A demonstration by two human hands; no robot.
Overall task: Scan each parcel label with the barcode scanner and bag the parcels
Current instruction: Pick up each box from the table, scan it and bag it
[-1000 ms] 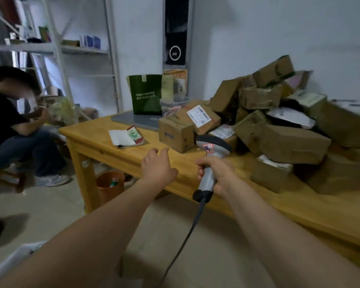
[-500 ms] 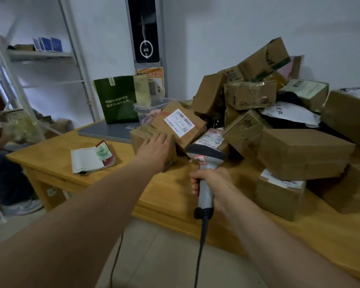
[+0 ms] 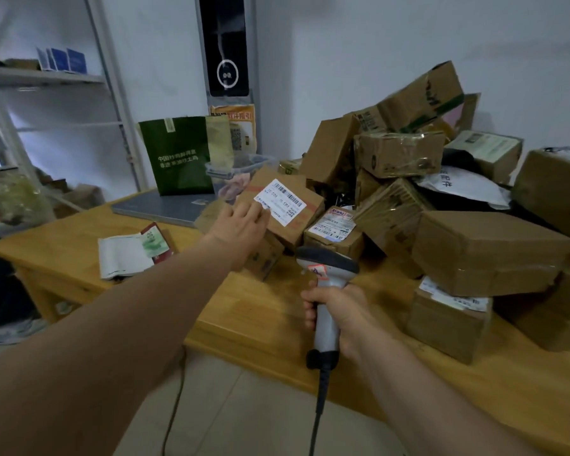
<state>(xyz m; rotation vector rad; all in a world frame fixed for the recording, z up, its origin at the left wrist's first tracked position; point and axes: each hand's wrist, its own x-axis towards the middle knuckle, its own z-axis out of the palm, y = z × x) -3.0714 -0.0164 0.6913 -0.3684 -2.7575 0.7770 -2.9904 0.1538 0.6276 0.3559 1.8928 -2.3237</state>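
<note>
A heap of brown cardboard parcels (image 3: 487,245) covers the right half of the wooden table (image 3: 264,307). At its left edge a tilted parcel (image 3: 297,225) shows a white barcode label (image 3: 282,200) on top. My left hand (image 3: 241,225) reaches out with straight fingers that touch this parcel at the label's left corner. My right hand (image 3: 343,314) grips the grey handle of the barcode scanner (image 3: 326,268), whose dark head points toward the parcels. The scanner's cable hangs down toward the floor.
A green paper bag (image 3: 181,156) stands at the back of the table behind a grey laptop (image 3: 165,209). An open booklet (image 3: 129,251) lies at the left. A person sits at the far left edge. Metal shelving (image 3: 46,77) stands along the back wall.
My left hand moved from the small box in front up to the tilted parcel with the white label. The view has come closer to the table; the scanner stays in my right hand.
</note>
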